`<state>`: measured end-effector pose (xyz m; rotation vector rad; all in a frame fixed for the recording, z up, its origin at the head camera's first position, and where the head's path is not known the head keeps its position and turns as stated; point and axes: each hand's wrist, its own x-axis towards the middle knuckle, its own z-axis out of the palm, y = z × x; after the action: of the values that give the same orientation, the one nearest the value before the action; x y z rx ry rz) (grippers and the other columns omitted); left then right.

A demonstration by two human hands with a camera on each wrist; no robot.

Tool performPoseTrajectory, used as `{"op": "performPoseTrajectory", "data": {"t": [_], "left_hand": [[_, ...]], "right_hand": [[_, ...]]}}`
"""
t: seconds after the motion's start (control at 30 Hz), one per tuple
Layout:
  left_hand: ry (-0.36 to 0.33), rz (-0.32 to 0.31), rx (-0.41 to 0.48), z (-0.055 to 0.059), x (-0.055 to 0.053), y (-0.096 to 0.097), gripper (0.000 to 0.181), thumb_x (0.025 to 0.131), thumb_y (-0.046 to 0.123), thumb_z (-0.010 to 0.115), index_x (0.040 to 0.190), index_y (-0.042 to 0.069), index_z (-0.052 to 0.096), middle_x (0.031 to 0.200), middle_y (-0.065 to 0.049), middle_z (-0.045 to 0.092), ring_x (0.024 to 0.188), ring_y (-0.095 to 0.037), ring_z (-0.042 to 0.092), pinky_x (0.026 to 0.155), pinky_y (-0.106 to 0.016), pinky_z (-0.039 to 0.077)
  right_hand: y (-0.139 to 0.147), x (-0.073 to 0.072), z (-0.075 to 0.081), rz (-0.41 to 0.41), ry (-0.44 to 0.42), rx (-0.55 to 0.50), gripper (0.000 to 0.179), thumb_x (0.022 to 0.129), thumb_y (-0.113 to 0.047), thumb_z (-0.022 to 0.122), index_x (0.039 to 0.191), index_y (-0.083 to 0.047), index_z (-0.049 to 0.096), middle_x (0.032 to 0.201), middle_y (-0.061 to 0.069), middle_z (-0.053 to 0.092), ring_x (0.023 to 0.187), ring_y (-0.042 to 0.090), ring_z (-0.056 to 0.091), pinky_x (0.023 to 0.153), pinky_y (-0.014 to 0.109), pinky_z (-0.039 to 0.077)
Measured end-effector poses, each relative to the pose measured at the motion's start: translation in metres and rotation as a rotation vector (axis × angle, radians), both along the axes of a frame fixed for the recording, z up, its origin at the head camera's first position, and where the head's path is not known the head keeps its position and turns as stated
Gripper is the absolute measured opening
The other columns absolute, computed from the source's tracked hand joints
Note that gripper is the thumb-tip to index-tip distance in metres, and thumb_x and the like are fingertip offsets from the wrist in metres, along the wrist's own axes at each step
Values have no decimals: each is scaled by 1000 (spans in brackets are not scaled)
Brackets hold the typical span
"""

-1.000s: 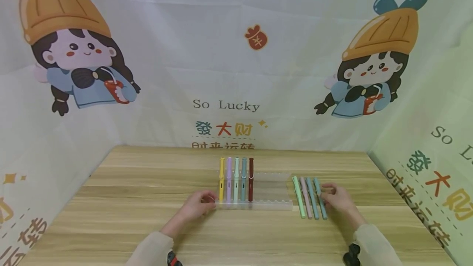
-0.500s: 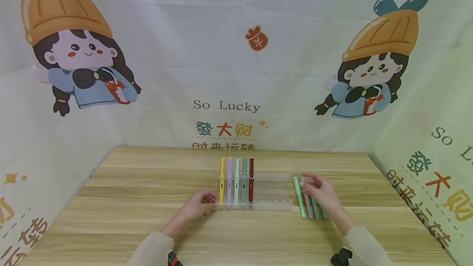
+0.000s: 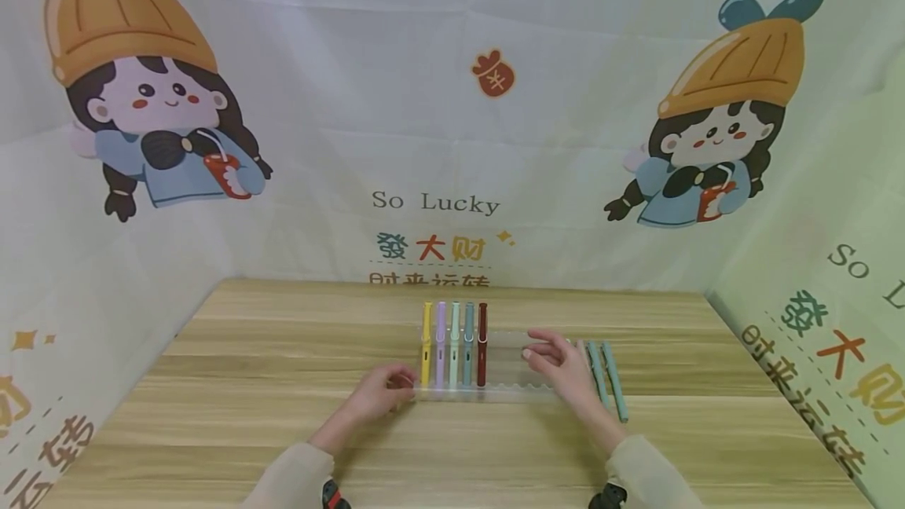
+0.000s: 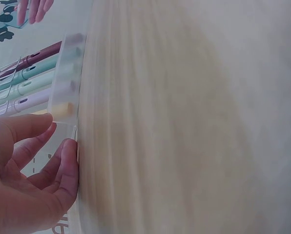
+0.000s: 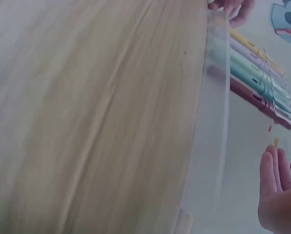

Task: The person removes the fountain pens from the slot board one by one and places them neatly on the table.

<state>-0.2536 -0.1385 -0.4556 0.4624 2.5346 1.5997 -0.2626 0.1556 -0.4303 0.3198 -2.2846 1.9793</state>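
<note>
A clear pen rack (image 3: 509, 394) stands on the table with several capped pens in its left half: yellow (image 3: 426, 356), lilac (image 3: 441, 356), mint, blue-green and dark red (image 3: 482, 356). My left hand (image 3: 384, 393) pinches the rack's left end between thumb and fingertips, beside the yellow pen (image 4: 63, 110) in the left wrist view. Over the rack's right part is my right hand (image 3: 563, 368), fingers extended and nothing held; the right wrist view shows the same hand (image 5: 282, 195) past the dark red pen (image 5: 255, 100).
Two blue-green pens (image 3: 613, 382) lie on the wooden table (image 3: 283, 352) right of the rack. A pink pen (image 3: 582, 348) beside them is mostly hidden by my right hand and wrist. A printed cloth (image 3: 318, 140) hangs behind the table.
My right hand has moved left from the rightmost loose pen, across the loose pens, to above the rack's right part, now covering the light green pen. The left hand stays at the rack's end.
</note>
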Motion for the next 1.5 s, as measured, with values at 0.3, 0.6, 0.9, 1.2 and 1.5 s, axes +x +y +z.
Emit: {"op": "performPoseTrajectory", "data": {"t": [0.3, 0.6, 0.9, 1.2, 1.5], "left_hand": [[0, 5, -3, -2, -1, -1, 14, 80, 0, 57, 94, -5, 56, 80, -7, 56, 63, -17, 51, 51, -30, 46], [2, 8, -5, 1, 1, 1, 15, 80, 0, 58, 94, -5, 56, 82, -8, 57, 64, -18, 51, 51, -31, 46], [1, 2, -9, 0, -2, 0, 15, 80, -1, 57, 94, -6, 56, 81, -7, 56, 64, -17, 51, 52, -30, 46], [-3, 0, 2, -1, -2, -1, 15, 80, -1, 57, 94, -6, 56, 81, -7, 56, 65, -17, 51, 52, -31, 46], [3, -8, -9, -2, -2, -1, 15, 80, -1, 57, 94, -5, 56, 81, -7, 56, 65, -17, 51, 52, -31, 46]], "right_hand": [[-24, -4, -3, 15, 29, 80, 35, 81, 1, 59, 114, 6, 49, 98, 23, 59, 89, 31, 57, 76, 36, 47], [-41, -8, -9, 7, 61, 133, 39, 80, 2, 59, 117, 4, 48, 97, 22, 59, 86, 29, 58, 73, 34, 48], [-53, -14, -9, -6, 62, 211, 46, 80, -1, 60, 122, -1, 44, 95, 18, 59, 83, 27, 59, 70, 32, 49], [-60, -17, -13, 13, 86, 229, 51, 78, 1, 60, 125, -1, 40, 94, 20, 59, 79, 28, 60, 66, 33, 50], [-66, -21, -18, 9, 85, 199, 51, 78, 5, 58, 125, -1, 39, 91, 20, 60, 79, 28, 60, 66, 34, 50]]}}
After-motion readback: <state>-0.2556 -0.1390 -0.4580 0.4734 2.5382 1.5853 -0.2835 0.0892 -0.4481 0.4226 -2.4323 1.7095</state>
